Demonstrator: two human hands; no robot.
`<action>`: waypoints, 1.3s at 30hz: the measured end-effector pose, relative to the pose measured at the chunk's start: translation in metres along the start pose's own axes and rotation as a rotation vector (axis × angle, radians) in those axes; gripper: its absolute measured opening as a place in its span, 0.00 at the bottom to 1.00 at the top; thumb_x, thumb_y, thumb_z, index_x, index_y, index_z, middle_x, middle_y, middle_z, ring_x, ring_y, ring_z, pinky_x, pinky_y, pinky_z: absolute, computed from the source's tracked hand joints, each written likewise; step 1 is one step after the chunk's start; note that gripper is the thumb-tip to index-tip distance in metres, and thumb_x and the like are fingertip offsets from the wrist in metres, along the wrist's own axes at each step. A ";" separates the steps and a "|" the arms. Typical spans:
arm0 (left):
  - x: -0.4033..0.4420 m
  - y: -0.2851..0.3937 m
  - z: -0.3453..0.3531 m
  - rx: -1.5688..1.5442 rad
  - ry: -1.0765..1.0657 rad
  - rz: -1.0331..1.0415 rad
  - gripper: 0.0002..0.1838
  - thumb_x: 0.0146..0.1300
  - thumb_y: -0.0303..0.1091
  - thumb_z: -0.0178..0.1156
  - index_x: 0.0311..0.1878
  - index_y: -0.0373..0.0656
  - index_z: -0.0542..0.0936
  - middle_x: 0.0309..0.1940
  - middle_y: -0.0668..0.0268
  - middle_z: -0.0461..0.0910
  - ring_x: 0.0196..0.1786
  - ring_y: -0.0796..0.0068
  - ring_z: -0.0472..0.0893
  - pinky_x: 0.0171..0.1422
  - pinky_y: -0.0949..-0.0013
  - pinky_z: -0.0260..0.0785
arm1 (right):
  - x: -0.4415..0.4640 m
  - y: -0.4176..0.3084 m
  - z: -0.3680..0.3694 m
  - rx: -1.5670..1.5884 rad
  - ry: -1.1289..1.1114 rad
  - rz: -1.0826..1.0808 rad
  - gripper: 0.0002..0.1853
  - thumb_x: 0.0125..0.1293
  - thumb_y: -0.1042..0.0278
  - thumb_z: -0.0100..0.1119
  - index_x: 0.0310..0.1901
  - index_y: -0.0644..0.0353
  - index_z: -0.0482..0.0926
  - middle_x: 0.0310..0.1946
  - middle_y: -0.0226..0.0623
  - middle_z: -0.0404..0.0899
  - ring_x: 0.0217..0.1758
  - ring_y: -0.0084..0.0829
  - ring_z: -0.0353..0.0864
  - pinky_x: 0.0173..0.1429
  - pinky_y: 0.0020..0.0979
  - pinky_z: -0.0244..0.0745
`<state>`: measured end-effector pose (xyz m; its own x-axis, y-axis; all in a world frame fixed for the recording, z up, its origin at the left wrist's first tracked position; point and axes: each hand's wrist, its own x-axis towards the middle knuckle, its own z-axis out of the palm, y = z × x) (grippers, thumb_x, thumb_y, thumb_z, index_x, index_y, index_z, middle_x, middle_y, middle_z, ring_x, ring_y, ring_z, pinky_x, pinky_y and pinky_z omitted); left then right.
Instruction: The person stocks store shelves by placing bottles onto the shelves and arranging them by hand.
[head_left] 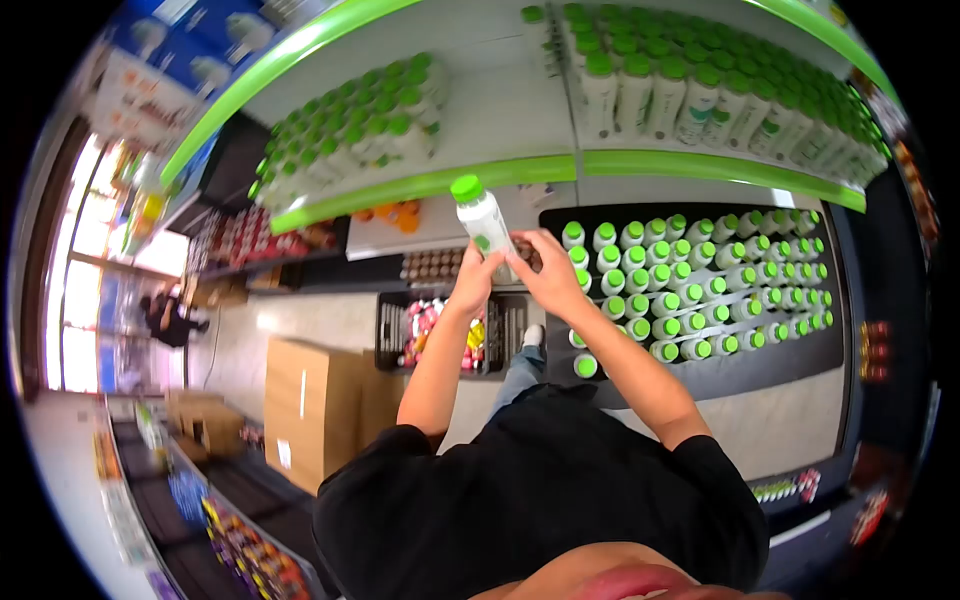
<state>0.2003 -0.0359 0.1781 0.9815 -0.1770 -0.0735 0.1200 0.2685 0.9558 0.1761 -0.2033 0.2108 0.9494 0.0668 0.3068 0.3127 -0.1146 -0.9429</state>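
**Gripping a white bottle (484, 220) in both hands, cap tilting away and left**

My left hand (470, 280) is curling round the bottle's lower left side, thumb lying across its front. My right hand (550, 278) is closing on the lower right side, a little gap showing between thumb and forefinger. The green cap (466, 188) is pointing away from me toward the shelf (690, 166), leaning left; the long axis is slanting back toward my palms, which are hiding the base. I'm holding the bottle in the air, near the shelf's green front edge and left of the dark board's (780, 360) left edge. On that board, rows of green-capped bottles (665, 328) are standing upright. More bottles (668, 98) are crowding the shelf's right section; others (400, 140) are standing toward its left end. A black crate (381, 338) is holding bright packages (428, 320) below my wrists.
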 end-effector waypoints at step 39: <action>0.430 0.012 0.066 0.609 -0.339 0.664 0.38 0.59 0.33 0.71 0.69 0.33 0.63 0.63 0.47 0.71 0.65 0.51 0.71 0.71 0.55 0.59 | -0.032 0.091 0.033 -0.535 0.705 0.087 0.02 0.57 0.75 0.61 0.30 0.59 0.77 0.26 0.43 0.77 0.29 0.46 0.79 0.32 0.41 0.73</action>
<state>0.6143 -0.1716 0.1773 0.7141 -0.4561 0.5310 -0.6366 -0.1076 0.7637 0.1733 -0.1828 0.1115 0.7113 -0.5695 0.4121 0.0428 -0.5501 -0.8340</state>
